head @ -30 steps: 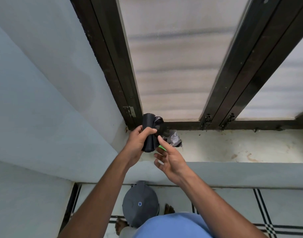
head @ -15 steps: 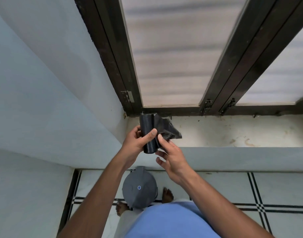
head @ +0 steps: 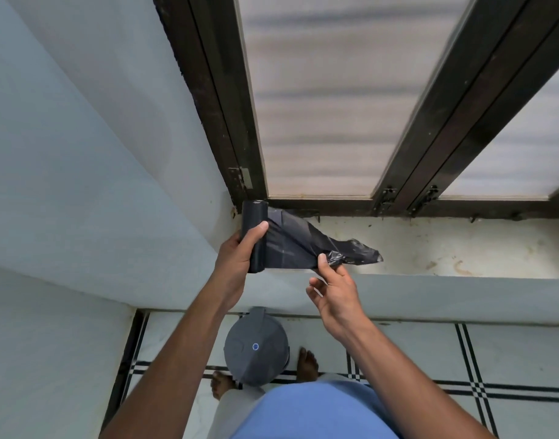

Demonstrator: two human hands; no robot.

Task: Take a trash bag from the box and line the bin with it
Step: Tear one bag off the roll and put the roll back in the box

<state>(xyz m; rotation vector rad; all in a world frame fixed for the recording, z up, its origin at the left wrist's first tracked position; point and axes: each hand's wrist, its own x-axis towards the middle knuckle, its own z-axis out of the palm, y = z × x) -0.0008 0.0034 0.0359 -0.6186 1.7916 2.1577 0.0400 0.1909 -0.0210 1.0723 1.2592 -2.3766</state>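
Observation:
My left hand [head: 237,258] grips a black roll of trash bags [head: 256,223], held upright above the window sill. A black trash bag [head: 297,245] stretches off the roll to the right. My right hand [head: 335,289] pinches its loose end between thumb and forefinger, and a crumpled tip sticks out past the fingers. Below, on the floor between my bare feet, stands the round grey bin [head: 256,350] with its lid shut. No box is in view.
A stained white window sill [head: 462,248] runs right from the hands, under a dark-framed window [head: 335,90] with frosted panes. A pale wall [head: 82,153] closes the left side. The floor [head: 509,359] is white tile with black lines.
My right hand has pulled the bag's end to the right, unrolling a longer stretch from the roll. The view has tilted down, showing more of the bin and floor.

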